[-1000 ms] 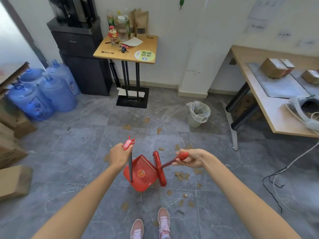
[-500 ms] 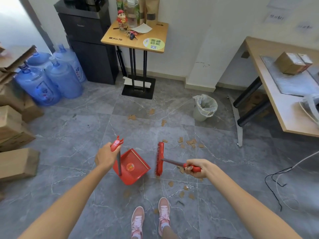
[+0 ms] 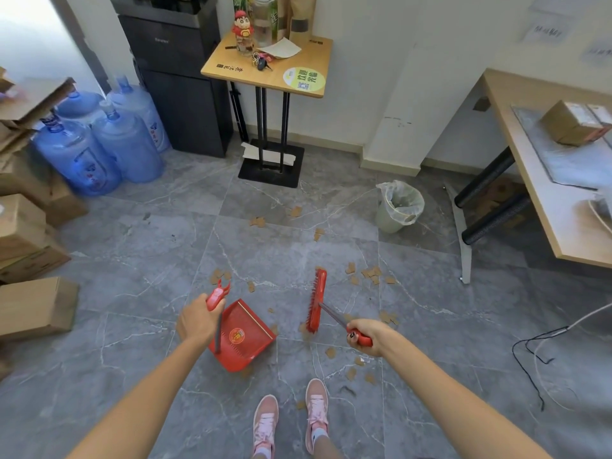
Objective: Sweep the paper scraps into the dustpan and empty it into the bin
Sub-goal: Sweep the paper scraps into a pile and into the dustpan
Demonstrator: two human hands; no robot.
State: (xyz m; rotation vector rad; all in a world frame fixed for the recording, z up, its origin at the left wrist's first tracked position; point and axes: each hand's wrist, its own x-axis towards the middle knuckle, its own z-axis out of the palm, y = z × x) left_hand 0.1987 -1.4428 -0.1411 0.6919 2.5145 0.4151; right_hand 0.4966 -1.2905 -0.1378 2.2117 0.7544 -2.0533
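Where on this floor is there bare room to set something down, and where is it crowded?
Bare tiles lie between the water jugs and the dustpan. Crowded: paper scraps ring the broom and shoes, toward the bin.

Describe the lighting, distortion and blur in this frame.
Head view: bright glare bleaches the upper-left corner; wide-angle distortion slants the walls and desk; wall papers at upper right are blurred; the brush, dustpan and paper scraps are sharp, shadows soft.

Bright, even daylight enters from an overexposed opening at upper left, washing out that corner. Shadows on the grey marbled tile floor are soft and faint. Wide-angle distortion bends the edges; notices on the white wall look blurred.
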